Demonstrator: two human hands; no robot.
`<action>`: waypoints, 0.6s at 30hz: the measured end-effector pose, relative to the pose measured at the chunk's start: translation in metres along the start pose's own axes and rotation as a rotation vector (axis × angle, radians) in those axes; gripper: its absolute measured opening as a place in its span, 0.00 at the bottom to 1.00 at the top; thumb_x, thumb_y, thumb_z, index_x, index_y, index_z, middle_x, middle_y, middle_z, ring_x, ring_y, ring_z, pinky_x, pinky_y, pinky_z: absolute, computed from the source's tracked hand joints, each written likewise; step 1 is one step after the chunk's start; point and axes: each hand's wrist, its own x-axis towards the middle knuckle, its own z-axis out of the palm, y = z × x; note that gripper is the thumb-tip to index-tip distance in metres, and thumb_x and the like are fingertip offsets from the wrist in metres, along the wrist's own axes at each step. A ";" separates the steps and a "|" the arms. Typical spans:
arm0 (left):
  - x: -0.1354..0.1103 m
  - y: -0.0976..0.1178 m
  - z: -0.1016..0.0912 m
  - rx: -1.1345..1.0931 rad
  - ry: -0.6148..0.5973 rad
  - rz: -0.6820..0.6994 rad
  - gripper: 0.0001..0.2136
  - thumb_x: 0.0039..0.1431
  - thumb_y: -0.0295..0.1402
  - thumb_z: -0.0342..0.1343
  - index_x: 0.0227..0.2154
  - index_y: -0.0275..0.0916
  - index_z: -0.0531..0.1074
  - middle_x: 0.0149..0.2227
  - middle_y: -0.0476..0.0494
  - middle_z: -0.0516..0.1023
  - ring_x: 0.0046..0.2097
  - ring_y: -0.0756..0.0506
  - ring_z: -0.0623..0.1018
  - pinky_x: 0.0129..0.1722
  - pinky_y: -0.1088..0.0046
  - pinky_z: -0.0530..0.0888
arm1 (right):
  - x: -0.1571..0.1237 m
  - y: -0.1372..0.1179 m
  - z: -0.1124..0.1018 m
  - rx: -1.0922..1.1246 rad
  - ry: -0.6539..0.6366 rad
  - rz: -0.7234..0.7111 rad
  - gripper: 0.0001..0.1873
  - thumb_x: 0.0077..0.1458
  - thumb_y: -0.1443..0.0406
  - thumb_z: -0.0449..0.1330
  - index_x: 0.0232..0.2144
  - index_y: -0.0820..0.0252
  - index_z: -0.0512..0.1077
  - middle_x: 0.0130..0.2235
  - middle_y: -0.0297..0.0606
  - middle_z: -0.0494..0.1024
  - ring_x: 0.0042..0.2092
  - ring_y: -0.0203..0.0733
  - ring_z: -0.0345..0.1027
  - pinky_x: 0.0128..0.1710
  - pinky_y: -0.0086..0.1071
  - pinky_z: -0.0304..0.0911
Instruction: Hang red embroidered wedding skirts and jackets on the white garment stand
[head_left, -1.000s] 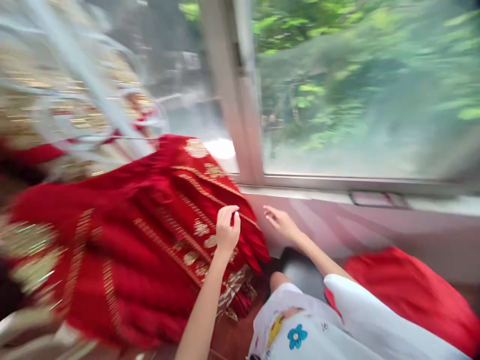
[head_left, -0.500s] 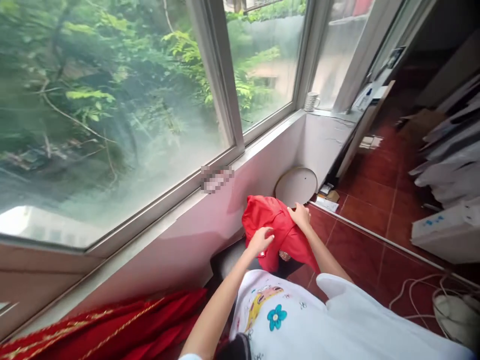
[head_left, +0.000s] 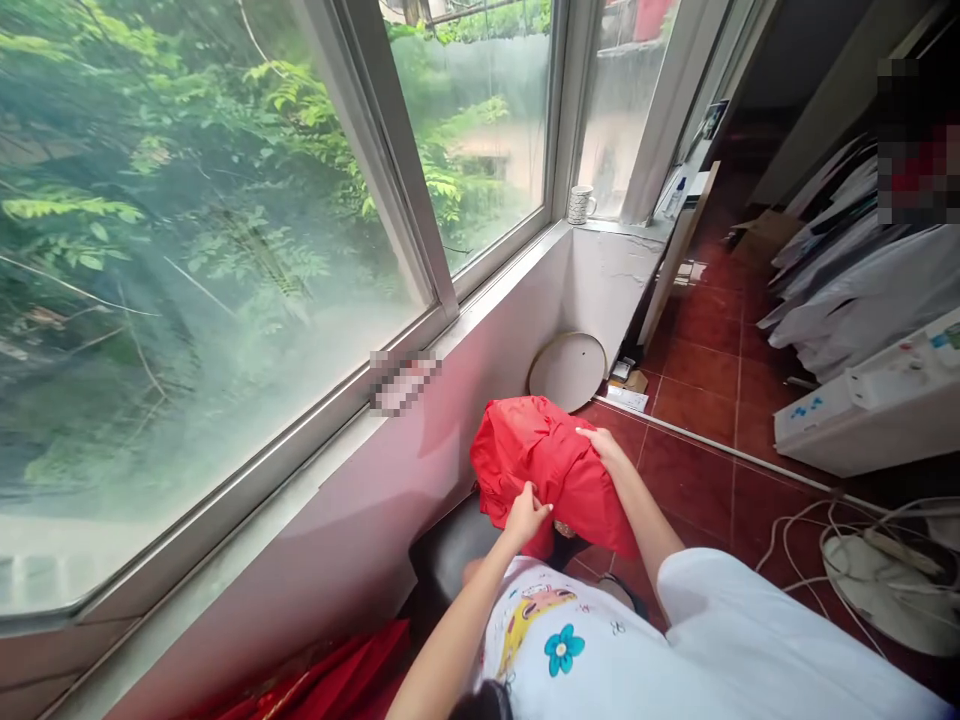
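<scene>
A bright red cloth (head_left: 525,440), bunched and wrinkled, spreads in front of my body above the dark seat (head_left: 446,550). My left hand (head_left: 527,518) pinches the near side of it between thumb and fingers. On the cloth's right edge lies my right hand (head_left: 604,447), its fingers closed over the fabric. The cloth hangs down past my right forearm. What kind of garment or cover it is, I cannot make out. A second red fabric with gold trim (head_left: 322,680) lies at the lower left.
A windowsill (head_left: 315,490) runs along the left under tall windows. A round white disc-like object (head_left: 568,372) leans in the corner, and a patterned mug (head_left: 580,205) stands on the ledge. White cables (head_left: 795,560) loop across the red tiles at right, near hanging clothes (head_left: 847,290).
My left hand has come down onto the cloth and pinched it, its fingers earlier being raised and apart. The cloth is spread wider. The view has turned slightly to the right.
</scene>
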 end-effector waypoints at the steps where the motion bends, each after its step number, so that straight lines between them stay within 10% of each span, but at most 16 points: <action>1: -0.004 -0.002 0.005 -0.026 -0.015 -0.004 0.14 0.51 0.30 0.54 0.42 0.33 0.65 0.24 0.47 0.73 0.30 0.45 0.75 0.38 0.63 0.72 | -0.006 -0.009 -0.005 0.022 -0.033 -0.008 0.16 0.49 0.58 0.64 0.34 0.67 0.72 0.33 0.42 0.76 0.34 0.39 0.69 0.36 0.34 0.66; 5: -0.024 -0.008 -0.002 -0.135 0.071 0.038 0.15 0.52 0.26 0.50 0.44 0.34 0.66 0.30 0.43 0.75 0.32 0.47 0.75 0.36 0.68 0.73 | -0.043 -0.060 -0.002 -0.082 -0.461 -0.170 0.19 0.42 0.53 0.66 0.26 0.65 0.72 0.24 0.35 0.73 0.29 0.39 0.66 0.32 0.33 0.61; 12: -0.084 0.015 -0.144 -0.189 0.686 0.230 0.26 0.51 0.31 0.53 0.55 0.39 0.59 0.55 0.35 0.67 0.51 0.43 0.72 0.53 0.60 0.67 | -0.136 -0.134 0.044 -0.762 -1.319 -0.854 0.24 0.56 0.55 0.56 0.14 0.61 0.58 0.17 0.28 0.59 0.21 0.29 0.48 0.23 0.28 0.46; 15: -0.118 0.048 -0.166 -0.065 0.531 0.344 0.23 0.52 0.31 0.53 0.54 0.42 0.64 0.56 0.38 0.68 0.56 0.40 0.68 0.55 0.56 0.65 | -0.161 -0.142 0.079 -0.583 -1.904 -1.003 0.24 0.56 0.51 0.55 0.16 0.60 0.63 0.19 0.35 0.67 0.22 0.31 0.58 0.24 0.27 0.52; 18: -0.143 0.080 -0.160 0.022 0.441 0.428 0.26 0.55 0.35 0.54 0.58 0.44 0.61 0.61 0.40 0.61 0.61 0.40 0.62 0.60 0.58 0.60 | -0.182 -0.134 0.129 -0.321 -2.437 -0.853 0.22 0.51 0.48 0.58 0.19 0.59 0.71 0.23 0.40 0.75 0.25 0.33 0.68 0.29 0.22 0.60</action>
